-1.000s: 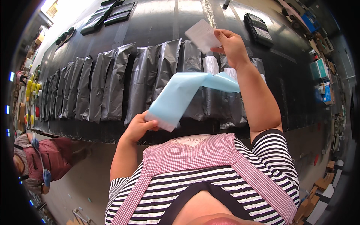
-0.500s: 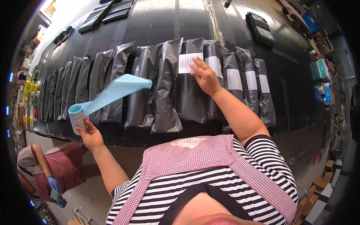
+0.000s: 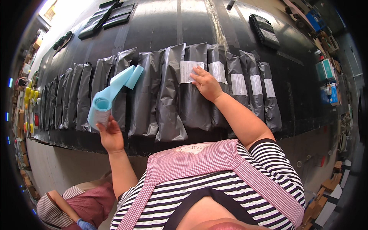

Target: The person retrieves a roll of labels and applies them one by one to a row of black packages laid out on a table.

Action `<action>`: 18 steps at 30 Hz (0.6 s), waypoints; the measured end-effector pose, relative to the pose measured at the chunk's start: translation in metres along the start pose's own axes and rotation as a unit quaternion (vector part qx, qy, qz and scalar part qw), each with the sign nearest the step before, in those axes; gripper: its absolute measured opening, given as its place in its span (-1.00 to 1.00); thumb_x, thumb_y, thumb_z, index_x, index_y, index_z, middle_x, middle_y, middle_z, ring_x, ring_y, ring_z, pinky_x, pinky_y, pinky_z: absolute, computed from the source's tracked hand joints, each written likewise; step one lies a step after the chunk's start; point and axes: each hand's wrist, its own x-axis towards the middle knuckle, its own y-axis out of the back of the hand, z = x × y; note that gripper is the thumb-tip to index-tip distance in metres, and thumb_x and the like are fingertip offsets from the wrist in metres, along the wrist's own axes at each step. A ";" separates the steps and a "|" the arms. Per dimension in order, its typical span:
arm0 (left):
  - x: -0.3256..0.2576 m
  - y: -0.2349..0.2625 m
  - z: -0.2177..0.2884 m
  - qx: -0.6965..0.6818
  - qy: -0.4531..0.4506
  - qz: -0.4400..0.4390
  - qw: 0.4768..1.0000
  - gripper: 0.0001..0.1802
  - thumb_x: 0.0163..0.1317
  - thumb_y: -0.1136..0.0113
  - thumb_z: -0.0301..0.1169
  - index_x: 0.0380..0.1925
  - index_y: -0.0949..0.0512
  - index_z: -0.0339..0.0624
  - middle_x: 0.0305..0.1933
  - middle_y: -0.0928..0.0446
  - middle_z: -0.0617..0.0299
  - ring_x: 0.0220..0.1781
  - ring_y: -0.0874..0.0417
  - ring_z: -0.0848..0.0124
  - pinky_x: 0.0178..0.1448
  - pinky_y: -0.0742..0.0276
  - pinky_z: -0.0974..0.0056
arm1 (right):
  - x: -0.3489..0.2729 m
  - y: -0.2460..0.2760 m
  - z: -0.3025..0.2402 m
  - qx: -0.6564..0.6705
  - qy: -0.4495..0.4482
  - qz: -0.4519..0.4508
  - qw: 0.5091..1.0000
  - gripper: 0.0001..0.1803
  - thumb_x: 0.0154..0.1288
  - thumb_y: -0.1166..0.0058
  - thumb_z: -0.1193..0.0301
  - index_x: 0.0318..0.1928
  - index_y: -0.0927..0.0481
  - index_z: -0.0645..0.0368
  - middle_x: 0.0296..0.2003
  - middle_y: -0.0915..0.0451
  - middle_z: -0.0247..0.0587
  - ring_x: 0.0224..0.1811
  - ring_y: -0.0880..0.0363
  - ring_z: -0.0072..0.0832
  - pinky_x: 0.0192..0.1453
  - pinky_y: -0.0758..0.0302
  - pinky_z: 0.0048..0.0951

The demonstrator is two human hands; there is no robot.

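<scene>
My left hand (image 3: 110, 135) grips a light blue roll of label backing (image 3: 100, 112), whose loose strip (image 3: 123, 79) trails up over the bags. My right hand (image 3: 207, 83) lies flat on a white label (image 3: 188, 71), pressing it onto a dark grey plastic mailer bag (image 3: 193, 92). This bag is one in a long overlapping row of grey bags (image 3: 115, 96) laid across a black table (image 3: 161, 27). Three bags to the right carry white labels (image 3: 238, 84).
A stack of dark bags (image 3: 264, 30) lies at the far right of the table, more flat black packs (image 3: 111, 17) at the far left. Another person in a red top (image 3: 76, 207) crouches at lower left. Shelves with boxes (image 3: 326, 73) stand on the right.
My right hand brought a white label down onto a bag and now presses it flat. My left hand swung the blue roll out to the left, then back toward the middle.
</scene>
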 end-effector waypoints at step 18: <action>0.062 -0.095 -0.176 0.024 0.071 0.021 0.997 -0.30 0.39 -0.08 0.12 0.42 -0.20 0.13 0.43 -0.36 0.35 0.48 -0.35 0.29 0.42 0.05 -0.55 | 0.014 -0.031 -0.033 -0.103 -0.108 -0.101 0.984 -0.18 0.33 -0.11 0.13 0.48 -0.18 0.25 0.58 0.17 0.07 0.63 0.30 0.07 0.61 0.17 0.12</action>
